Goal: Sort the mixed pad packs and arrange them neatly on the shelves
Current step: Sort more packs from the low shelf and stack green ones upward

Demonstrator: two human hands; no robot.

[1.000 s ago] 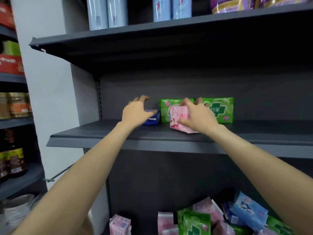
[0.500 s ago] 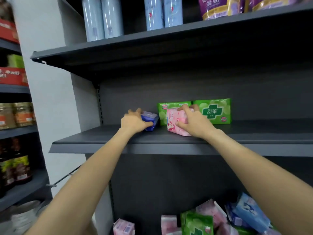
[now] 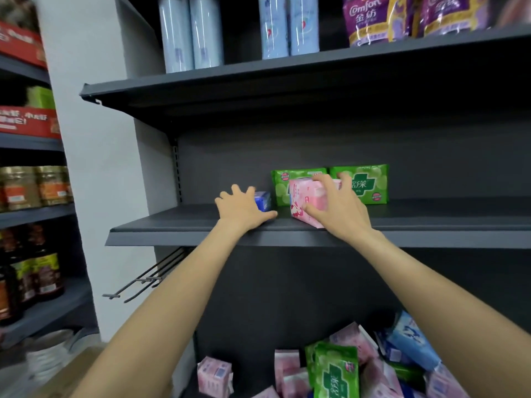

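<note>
On the dark grey middle shelf two green pad packs stand upright against the back wall. In front of them my right hand grips a pink pad pack, fingers over its top and thumb at its front. My left hand lies with spread fingers over a small blue pad pack, which is mostly hidden. A mixed heap of pink, green and blue packs lies on the shelf below.
The upper shelf carries pale blue bottles and purple Comfort bags. To the left, another rack holds jars, dark bottles and red boxes. Metal hooks stick out under the middle shelf's left end.
The view has tilted up a little. My left hand has gone from gripping the blue pack to lying over it with spread fingers. My right hand keeps its hold on the pink pack.
</note>
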